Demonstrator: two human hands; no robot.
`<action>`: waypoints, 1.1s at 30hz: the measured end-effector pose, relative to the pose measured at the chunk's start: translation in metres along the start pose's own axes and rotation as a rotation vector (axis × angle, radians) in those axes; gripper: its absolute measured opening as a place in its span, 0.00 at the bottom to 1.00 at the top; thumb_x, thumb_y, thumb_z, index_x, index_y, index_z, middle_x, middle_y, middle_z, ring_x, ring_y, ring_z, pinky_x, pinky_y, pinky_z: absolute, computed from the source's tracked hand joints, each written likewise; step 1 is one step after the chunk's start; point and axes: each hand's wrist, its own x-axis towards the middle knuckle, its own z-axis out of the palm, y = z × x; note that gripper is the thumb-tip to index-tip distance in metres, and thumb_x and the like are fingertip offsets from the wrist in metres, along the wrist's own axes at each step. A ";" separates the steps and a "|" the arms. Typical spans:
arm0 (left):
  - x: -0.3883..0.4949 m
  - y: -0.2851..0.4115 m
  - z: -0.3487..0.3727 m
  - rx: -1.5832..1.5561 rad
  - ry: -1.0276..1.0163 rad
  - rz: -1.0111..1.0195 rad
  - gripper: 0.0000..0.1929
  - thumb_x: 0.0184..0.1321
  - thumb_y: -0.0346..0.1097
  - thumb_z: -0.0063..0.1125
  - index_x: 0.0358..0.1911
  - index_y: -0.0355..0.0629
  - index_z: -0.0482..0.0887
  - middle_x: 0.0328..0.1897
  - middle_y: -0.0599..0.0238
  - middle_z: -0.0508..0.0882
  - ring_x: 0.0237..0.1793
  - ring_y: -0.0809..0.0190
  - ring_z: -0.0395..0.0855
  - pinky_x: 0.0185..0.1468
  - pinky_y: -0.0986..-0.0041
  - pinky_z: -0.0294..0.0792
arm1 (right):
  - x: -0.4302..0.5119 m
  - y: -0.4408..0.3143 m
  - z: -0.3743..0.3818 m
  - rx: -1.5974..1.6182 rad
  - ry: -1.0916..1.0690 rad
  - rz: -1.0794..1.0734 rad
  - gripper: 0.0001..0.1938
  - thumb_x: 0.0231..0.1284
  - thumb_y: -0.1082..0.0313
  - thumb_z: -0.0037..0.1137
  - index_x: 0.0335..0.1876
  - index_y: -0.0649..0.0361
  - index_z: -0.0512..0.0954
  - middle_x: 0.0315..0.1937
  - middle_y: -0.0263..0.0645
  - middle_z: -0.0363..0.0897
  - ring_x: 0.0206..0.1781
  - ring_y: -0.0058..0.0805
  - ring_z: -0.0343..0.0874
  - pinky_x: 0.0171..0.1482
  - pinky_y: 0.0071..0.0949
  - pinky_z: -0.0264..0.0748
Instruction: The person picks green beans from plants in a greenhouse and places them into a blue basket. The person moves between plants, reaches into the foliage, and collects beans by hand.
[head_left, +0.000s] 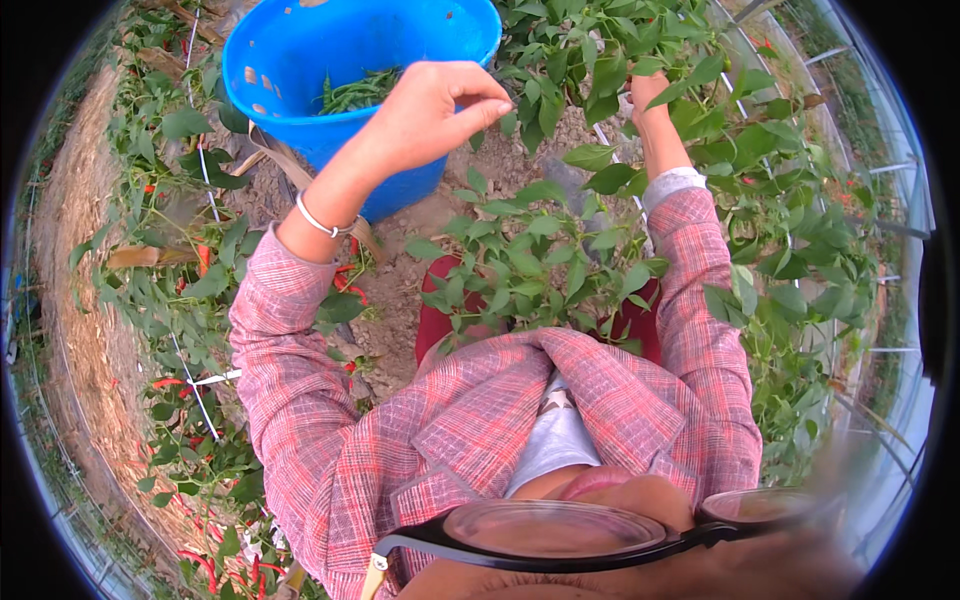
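My left hand (439, 112), with a silver bracelet (319, 219) at its wrist, is over the near rim of a blue plastic bucket (300, 139). Its thumb and forefinger come together, and I see nothing between them. Slender green chili peppers (360, 91) lie inside the bucket. Farther right, my right hand (646, 91) reaches into the leaves of a pepper plant (611, 75). Foliage covers its fingers, so whether it grips a stem or a pepper cannot be seen.
A leafy pepper plant (532, 240) stands close before my knees. To the left, plants bear red chili peppers (202, 259). White cords (206, 176) run along the rows. Dry soil (495, 161) shows between plants, and plastic sheeting (896, 247) curves at the right.
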 end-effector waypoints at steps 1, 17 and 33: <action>-0.004 -0.005 0.005 -0.019 -0.008 -0.044 0.07 0.62 0.33 0.62 0.36 0.35 0.86 0.33 0.63 0.85 0.33 0.69 0.81 0.40 0.76 0.73 | 0.001 0.003 -0.001 -0.034 0.049 -0.048 0.15 0.59 0.62 0.56 0.40 0.70 0.76 0.33 0.43 0.80 0.36 0.36 0.78 0.42 0.35 0.74; 0.057 -0.045 0.114 -0.405 -0.199 -0.232 0.11 0.65 0.31 0.54 0.47 0.36 0.85 0.37 0.66 0.87 0.37 0.72 0.81 0.45 0.75 0.74 | -0.024 -0.034 -0.011 0.795 -0.447 0.188 0.16 0.69 0.66 0.46 0.59 0.60 0.72 0.57 0.42 0.76 0.55 0.31 0.77 0.57 0.39 0.75; 0.217 -0.008 0.064 0.828 -0.014 0.053 0.09 0.52 0.40 0.64 0.34 0.47 0.90 0.31 0.55 0.86 0.40 0.48 0.84 0.44 0.59 0.76 | -0.058 -0.029 -0.017 0.890 -0.739 0.045 0.23 0.73 0.56 0.45 0.69 0.52 0.64 0.62 0.39 0.73 0.54 0.33 0.77 0.55 0.35 0.75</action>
